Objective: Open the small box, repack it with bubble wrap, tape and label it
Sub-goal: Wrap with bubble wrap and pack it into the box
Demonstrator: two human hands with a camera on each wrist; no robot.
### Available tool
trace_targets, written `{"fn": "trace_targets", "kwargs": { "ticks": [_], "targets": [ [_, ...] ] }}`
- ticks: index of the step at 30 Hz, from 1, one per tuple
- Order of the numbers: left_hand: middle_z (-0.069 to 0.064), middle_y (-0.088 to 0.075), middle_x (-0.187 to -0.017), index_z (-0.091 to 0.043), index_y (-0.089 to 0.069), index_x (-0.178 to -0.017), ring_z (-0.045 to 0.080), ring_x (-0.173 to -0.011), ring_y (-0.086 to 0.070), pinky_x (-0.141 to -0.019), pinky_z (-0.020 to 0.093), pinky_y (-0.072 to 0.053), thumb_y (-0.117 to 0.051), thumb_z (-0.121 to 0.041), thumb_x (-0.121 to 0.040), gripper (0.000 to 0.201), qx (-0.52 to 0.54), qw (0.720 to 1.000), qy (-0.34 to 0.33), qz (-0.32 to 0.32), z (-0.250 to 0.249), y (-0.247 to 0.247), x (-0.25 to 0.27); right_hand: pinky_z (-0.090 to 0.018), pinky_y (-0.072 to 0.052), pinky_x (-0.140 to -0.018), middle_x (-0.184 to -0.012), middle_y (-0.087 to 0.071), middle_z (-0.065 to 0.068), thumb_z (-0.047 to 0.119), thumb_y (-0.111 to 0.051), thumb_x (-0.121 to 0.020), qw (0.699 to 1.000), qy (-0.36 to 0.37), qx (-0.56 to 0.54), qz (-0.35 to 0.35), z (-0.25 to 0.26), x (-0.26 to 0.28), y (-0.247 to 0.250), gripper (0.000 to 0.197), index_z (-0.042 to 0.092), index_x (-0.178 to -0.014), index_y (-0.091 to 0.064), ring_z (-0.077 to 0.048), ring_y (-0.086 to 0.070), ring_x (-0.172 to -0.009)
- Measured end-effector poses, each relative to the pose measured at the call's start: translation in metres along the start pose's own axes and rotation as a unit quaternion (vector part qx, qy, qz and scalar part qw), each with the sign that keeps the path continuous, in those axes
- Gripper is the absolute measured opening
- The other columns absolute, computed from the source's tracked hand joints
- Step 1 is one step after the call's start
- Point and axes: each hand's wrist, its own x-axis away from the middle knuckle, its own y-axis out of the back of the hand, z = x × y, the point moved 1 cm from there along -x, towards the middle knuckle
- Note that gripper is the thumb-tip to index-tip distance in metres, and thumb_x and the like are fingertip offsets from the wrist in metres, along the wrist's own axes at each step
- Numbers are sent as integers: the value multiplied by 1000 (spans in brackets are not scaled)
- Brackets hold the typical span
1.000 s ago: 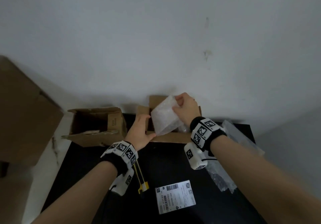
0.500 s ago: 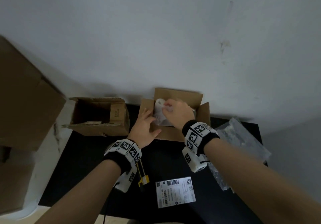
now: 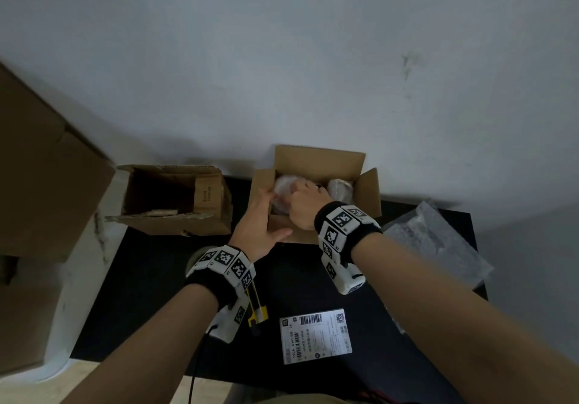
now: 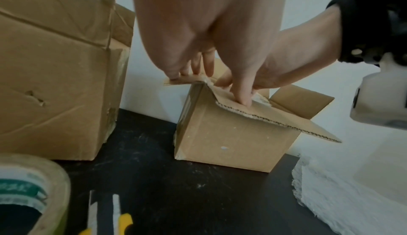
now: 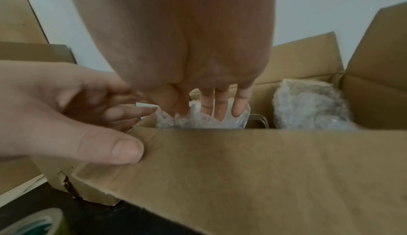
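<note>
The small cardboard box (image 3: 319, 162) stands open at the back of the black table, all flaps up. My right hand (image 3: 297, 196) reaches down into its left half and grips a wad of bubble wrap (image 3: 280, 189); in the right wrist view the fingers (image 5: 220, 106) and thumb lie round the wad (image 5: 198, 122). Another wrapped bundle (image 5: 308, 104) fills the box's right half. My left hand (image 3: 275, 215) holds the near-left corner, thumb (image 5: 123, 150) on the near flap, fingers over the left flap (image 4: 187, 80).
A second open box (image 3: 175, 200) stands to the left, beside a big carton (image 3: 47, 168). A tape roll (image 4: 28, 195), a yellow utility knife (image 3: 257, 309) and a shipping label (image 3: 316, 336) lie near me. Loose bubble wrap (image 3: 438, 240) lies at the table's right edge.
My right hand has carried the bubble wrap from above the box down into its left half. The left hand has stayed at the box's near-left corner.
</note>
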Motion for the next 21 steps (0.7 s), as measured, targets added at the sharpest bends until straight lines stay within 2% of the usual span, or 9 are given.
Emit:
{"fn": "trace_targets", "kwargs": {
  "ticks": [2,5,7,9,12,14,17,19,21],
  "targets": [
    [-6,-19,-155,-20,-33,-142,12,-139,-28,-109,27,-27,-73,-26,-78,75,-22,1000,-2,9,3,-1,-2,-45,-18,-112,-151,-19,-14,26,-40,-97,1000,-3,1,13,0,-2,1,44,9,-137,-42,-32,-18,-138],
    [-6,-11,-157,-19,-34,-143,13,-142,-21,-111,28,-25,-72,-28,-80,75,-47,999,-17,16,4,-2,-5,-43,-24,-111,-147,-25,-13,31,-47,-95,999,3,-53,-7,-6,-2,3,45,12,-135,-46,-32,-23,-134],
    [-4,-7,-158,-17,-36,-143,15,-142,-20,-110,27,-26,-70,-31,-81,72,-75,997,-10,23,3,-1,-6,-43,-31,-106,-136,-33,-11,31,-59,-88,990,2,-109,-92,-14,1,0,43,16,-127,-52,-29,-30,-126],
    [-1,-3,-157,-14,-37,-142,16,-143,-18,-110,26,-25,-68,-35,-83,70,-106,994,1,32,2,-1,-6,-41,-35,-102,-130,-34,-11,32,-69,-78,972,-34,-153,-175,-21,5,-6,53,13,-123,-48,-29,-33,-122],
    [4,0,-156,-12,-37,-141,21,-143,-13,-112,32,-25,-64,-39,-85,68,-164,985,-6,45,-2,-2,-7,-38,-40,-99,-129,-43,-13,37,-73,-74,946,-98,-262,-161,-28,6,-12,67,9,-128,-43,-29,-42,-119],
    [5,-1,-156,-11,-39,-140,22,-142,-10,-113,33,-23,-64,-39,-85,67,-177,983,-9,52,-3,-2,-9,-37,-44,-95,-124,-53,-12,31,-71,-78,931,-79,-325,-143,-27,7,-13,58,8,-126,-48,-27,-51,-114],
    [4,-10,-155,-12,-41,-136,22,-141,-15,-111,33,-26,-69,-36,-82,66,-131,990,7,53,-1,1,-11,-37,-47,-92,-115,-61,-13,12,-61,-86,930,-10,-332,-158,-20,10,-13,32,5,-117,-59,-27,-58,-108],
    [4,-32,-142,-13,-40,-130,21,-131,-34,-101,32,-36,-75,-32,-76,67,-86,996,10,24,0,1,-10,-40,-47,-92,-114,-61,-13,7,-57,-86,947,10,-278,-162,-17,7,-15,27,6,-113,-62,-28,-58,-106],
    [1,-43,-127,-16,-37,-127,17,-117,-45,-92,31,-42,-80,-28,-71,72,-51,999,17,-5,2,1,-9,-42,-48,-90,-111,-65,-13,6,-56,-86,956,11,-244,-162,-16,4,-15,25,8,-110,-63,-29,-60,-104]
  ]
}}
